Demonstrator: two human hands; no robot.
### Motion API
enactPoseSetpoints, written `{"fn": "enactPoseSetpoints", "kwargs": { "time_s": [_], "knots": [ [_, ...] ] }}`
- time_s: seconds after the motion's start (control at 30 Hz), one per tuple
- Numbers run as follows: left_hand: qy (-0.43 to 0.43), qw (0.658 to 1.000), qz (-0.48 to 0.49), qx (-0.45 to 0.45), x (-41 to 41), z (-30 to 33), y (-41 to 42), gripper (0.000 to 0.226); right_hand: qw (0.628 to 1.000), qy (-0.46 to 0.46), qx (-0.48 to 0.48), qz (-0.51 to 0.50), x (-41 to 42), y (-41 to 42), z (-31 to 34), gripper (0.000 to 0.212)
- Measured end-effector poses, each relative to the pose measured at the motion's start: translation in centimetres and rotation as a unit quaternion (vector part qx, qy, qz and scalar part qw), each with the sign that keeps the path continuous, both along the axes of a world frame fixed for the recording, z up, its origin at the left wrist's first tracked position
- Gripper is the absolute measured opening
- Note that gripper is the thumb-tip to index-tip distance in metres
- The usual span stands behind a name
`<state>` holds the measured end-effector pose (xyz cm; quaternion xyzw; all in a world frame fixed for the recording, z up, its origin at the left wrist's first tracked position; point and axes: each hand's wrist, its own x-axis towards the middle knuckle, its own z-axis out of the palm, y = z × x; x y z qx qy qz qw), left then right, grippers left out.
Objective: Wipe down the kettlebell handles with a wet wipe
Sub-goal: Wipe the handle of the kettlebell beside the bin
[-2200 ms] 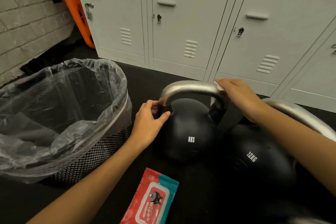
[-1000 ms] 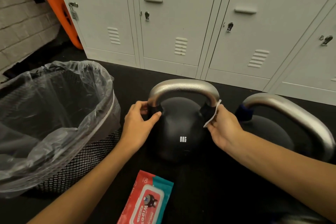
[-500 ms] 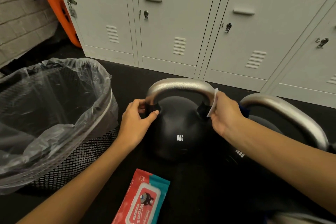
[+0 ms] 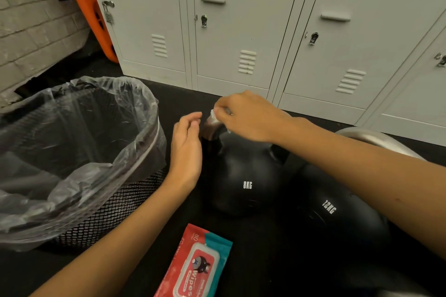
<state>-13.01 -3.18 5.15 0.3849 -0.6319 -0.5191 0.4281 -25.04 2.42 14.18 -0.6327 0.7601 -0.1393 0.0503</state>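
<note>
Centre frame: right hand (image 4: 248,117) pinches wet wipe (image 4: 215,114) against left end of 8KG kettlebell (image 4: 243,176) handle (image 4: 212,128). Left hand (image 4: 187,149) hovers just beside handle, fingers relaxed, holding nothing. Wipes pack (image 4: 196,265) bottom centre; lined bin (image 4: 72,152) left

Two black kettlebells (image 4: 243,176) with silver handles (image 4: 212,128) and white lettering, a red-and-teal wipes pack (image 4: 198,265), a black mesh bin (image 4: 108,212), pale grey lockers (image 4: 241,19), an orange board (image 4: 89,7).

Grey lockers (image 4: 241,31) on black floor (image 4: 183,96); brick wall (image 4: 29,19) left.
</note>
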Motion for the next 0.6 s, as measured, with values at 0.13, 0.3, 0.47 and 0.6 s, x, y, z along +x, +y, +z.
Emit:
{"fn": "enactPoseSetpoints", "kwargs": {
  "time_s": [0.13, 0.3, 0.47, 0.6],
  "knots": [
    [-0.030, 0.995, 0.003, -0.100, -1.8, 4.2, -0.8, 0.025, 0.999, -0.008, 0.009, 0.052, -0.6, -0.1, 0.2, 0.029],
    [-0.091, 0.970, -0.104, -0.202, -3.5, 6.7, -2.0, 0.029, 0.982, -0.165, -0.063, 0.068, -1.9, 0.8, 0.4, 0.054],
    [-0.123, 0.914, -0.199, -0.331, -2.8, 4.2, -0.4, 0.048, 0.946, -0.296, -0.112, 0.075, -2.6, 2.5, 0.5, 0.041],
    [-0.156, 0.905, -0.152, -0.365, -2.2, 1.6, -0.6, 0.051, 0.950, -0.270, -0.159, 0.008, -2.8, 3.5, 0.2, 0.020]
  ]
}}
